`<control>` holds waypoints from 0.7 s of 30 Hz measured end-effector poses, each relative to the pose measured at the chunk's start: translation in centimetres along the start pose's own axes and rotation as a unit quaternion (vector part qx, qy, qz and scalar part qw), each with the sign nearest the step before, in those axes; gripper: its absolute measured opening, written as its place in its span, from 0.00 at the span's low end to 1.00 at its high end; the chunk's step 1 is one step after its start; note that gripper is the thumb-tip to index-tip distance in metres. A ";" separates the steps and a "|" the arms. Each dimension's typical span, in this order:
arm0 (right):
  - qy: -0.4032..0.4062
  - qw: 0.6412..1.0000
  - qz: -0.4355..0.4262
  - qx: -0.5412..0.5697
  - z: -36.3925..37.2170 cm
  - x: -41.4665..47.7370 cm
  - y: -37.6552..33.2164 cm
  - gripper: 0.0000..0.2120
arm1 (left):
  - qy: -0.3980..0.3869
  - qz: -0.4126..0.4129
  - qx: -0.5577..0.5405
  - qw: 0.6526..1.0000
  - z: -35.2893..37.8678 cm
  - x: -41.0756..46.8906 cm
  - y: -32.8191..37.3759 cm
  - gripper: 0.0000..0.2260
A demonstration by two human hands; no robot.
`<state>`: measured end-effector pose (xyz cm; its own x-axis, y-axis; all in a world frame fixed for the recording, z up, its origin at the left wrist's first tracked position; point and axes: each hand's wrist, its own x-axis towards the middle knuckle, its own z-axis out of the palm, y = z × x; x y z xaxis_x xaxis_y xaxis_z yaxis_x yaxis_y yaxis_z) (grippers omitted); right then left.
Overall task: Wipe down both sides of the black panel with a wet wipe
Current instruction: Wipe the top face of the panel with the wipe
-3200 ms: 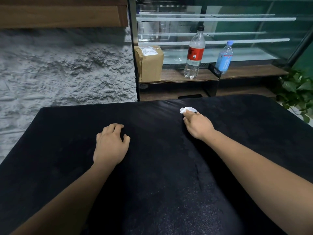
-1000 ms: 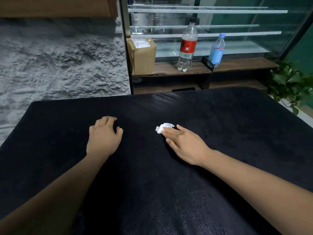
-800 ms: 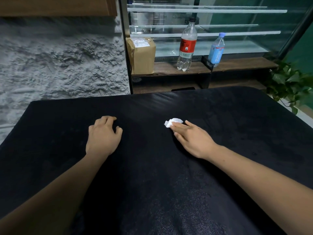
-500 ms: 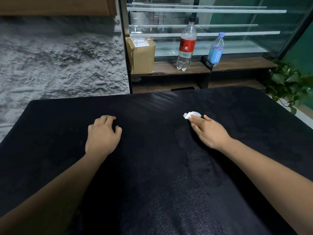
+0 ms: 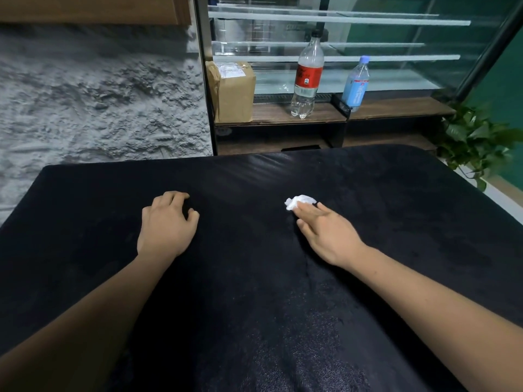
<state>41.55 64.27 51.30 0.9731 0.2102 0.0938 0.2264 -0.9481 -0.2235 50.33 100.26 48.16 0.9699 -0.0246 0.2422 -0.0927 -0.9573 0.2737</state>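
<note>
Under the right hand's fingertips [image 5: 300, 207] lies the tissue wad [image 5: 297, 201].

bare forearms [image 5: 93, 315], left hand [image 5: 167, 226], right hand [image 5: 328, 236]

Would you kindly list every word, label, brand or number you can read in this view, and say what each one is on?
No text here is legible.
Red label on the taller bottle: dark marks and a small white patch, too blurred to read.
Blue label on the smaller bottle: white print, too small to read.
White shipping label on the cardboard box: lines of print, too small to read.
</note>
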 end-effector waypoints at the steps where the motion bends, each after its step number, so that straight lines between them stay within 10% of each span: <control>1: -0.005 1.000 -0.017 0.003 0.2 -0.3 -0.8 0.19 | -0.001 0.000 0.000 1.000 0.0 0.0 0.0 0.21; 21: -0.028 0.997 -0.069 0.014 1.2 -2.9 -3.7 0.21 | 0.004 0.003 -0.011 1.000 -0.2 -0.2 0.2 0.20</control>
<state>37.95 67.45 50.70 0.9334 0.3514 0.0720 0.3582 -0.9026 -0.2388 50.05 100.15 48.35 0.9673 -0.0270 0.2520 -0.1026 -0.9509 0.2919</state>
